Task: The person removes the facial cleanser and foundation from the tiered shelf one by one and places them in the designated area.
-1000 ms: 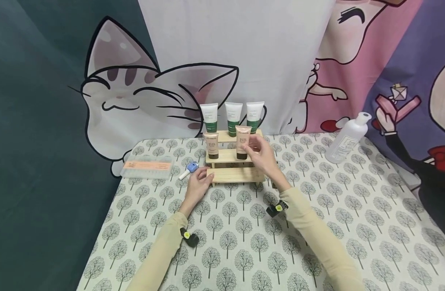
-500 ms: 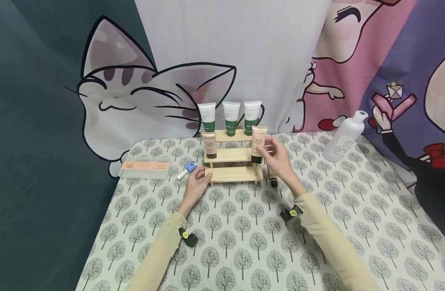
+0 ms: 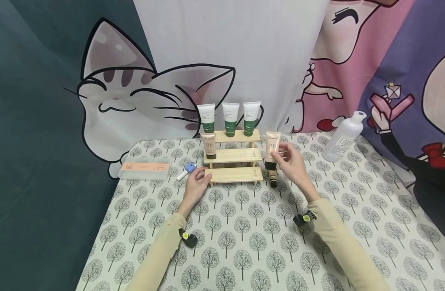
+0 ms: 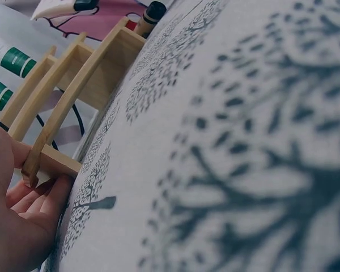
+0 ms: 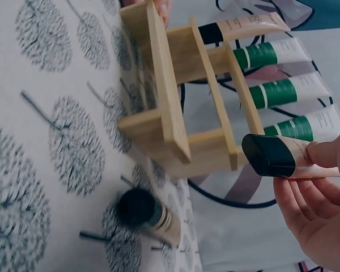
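Observation:
My right hand (image 3: 292,163) pinches a pink BB cream tube (image 3: 272,147), black cap down, off the right end of a three-step wooden display stand (image 3: 234,174). In the right wrist view its black cap (image 5: 269,156) shows beside the steps. My left hand (image 3: 196,186) grips the left end of the lowest step, thumb over the board and fingers beneath, as the left wrist view shows. Another BB cream tube (image 3: 210,146) stands at the left of the middle step. Three white-and-green tubes (image 3: 230,120) stand along the top step.
A tan tube or bottle with a dark cap (image 5: 153,218) lies on the table right of the stand, below the held tube. Left of the stand are a small blue-and-white item (image 3: 187,170) and a clear plastic case (image 3: 145,168). A white bottle (image 3: 343,137) stands far right.
My right hand has carried the BB cream tube from the middle step out to the right, past the stand's end. My left hand keeps its grip on the lowest step.

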`<state>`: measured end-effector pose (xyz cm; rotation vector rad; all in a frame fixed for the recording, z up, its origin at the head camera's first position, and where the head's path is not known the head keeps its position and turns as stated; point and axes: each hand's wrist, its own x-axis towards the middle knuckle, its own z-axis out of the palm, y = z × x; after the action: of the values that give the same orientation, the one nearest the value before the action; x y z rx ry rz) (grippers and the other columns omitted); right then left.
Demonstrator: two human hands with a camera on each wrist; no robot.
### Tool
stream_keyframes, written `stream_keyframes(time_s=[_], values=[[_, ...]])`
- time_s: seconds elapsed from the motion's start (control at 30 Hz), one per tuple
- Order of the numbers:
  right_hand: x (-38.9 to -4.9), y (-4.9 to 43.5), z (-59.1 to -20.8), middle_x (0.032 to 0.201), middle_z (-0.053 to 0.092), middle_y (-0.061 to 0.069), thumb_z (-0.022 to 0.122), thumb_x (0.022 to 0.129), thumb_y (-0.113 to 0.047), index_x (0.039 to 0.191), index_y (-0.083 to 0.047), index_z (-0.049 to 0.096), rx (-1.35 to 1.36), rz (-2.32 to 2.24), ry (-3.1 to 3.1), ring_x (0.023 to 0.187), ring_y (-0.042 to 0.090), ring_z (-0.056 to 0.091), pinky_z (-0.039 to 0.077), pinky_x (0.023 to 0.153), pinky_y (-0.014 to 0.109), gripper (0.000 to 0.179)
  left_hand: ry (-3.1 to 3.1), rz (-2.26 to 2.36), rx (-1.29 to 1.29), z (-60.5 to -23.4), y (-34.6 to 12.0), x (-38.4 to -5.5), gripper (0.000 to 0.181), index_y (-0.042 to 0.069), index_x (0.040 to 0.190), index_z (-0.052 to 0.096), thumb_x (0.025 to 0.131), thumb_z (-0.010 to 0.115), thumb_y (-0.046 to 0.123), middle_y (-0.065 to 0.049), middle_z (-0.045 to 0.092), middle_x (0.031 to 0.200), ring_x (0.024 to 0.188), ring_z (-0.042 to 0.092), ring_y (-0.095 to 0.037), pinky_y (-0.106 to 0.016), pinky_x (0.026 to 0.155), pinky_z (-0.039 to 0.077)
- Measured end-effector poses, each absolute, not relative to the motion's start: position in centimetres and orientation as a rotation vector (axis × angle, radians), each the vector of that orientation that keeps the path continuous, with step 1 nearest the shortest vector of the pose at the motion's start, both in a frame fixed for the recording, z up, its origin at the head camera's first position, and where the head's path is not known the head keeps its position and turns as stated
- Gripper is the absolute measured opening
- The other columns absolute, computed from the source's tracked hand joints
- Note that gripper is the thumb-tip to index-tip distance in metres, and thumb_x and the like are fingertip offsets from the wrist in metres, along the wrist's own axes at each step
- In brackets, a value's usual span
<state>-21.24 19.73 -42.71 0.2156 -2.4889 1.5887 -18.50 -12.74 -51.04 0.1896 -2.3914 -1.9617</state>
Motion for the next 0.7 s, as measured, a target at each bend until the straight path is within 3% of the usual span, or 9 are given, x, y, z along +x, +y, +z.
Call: stream_keyframes(time_s=[0.43,0.5,0.6,0.7], values=[[-20.8,23.0,-44.5,0.117,0.068,0.027,0.069,0.097,-0.019,0.134,0.003,0.052,0.119,1.494,-2.603,0.083,-0.004,0.059,0.055,0.072,0.008,0.047,-2.383,-1.964,0.179,-51.1,-12.7,-18.4,0.041,0.004,0.133,0.060,0.095,0.070,0.015,-0.026,0.066,0.129,0.119,0.066,-0.041,-0.042,0.102,0.058],[-20.8,23.5,-44.6,0.118,0.068,0.027,0.069,0.097,-0.021,0.135,0.003,0.051,0.089,1.488,-2.637,0.082,-0.004,0.060,0.056,0.071,0.008,0.048,-2.384,-1.967,0.165,-50.0,-12.6,-18.0,0.041,0.000,0.133,0.059,0.095,0.069,0.012,-0.028,0.065,0.129,0.119,0.066,-0.042,-0.043,0.102,0.058],[-20.7,24.2,-44.8,0.121,0.067,0.028,0.067,0.099,-0.024,0.137,0.003,0.049,0.062,1.483,-2.701,0.090,0.006,0.064,0.056,0.072,0.010,0.051,-2.405,-1.972,0.155,-48.6,-12.4,-17.5,0.042,-0.006,0.134,0.056,0.096,0.067,0.009,-0.031,0.063,0.131,0.120,0.064,-0.044,-0.044,0.103,0.057],[-20.6,24.9,-45.2,0.122,0.066,0.029,0.066,0.099,-0.027,0.139,0.003,0.047,0.049,1.451,-2.767,0.099,0.025,0.068,0.060,0.074,0.016,0.053,-2.416,-1.973,0.158,-49.0,-12.5,-17.7,0.044,-0.007,0.136,0.054,0.097,0.066,0.007,-0.032,0.062,0.132,0.121,0.064,-0.045,-0.046,0.104,0.056]])
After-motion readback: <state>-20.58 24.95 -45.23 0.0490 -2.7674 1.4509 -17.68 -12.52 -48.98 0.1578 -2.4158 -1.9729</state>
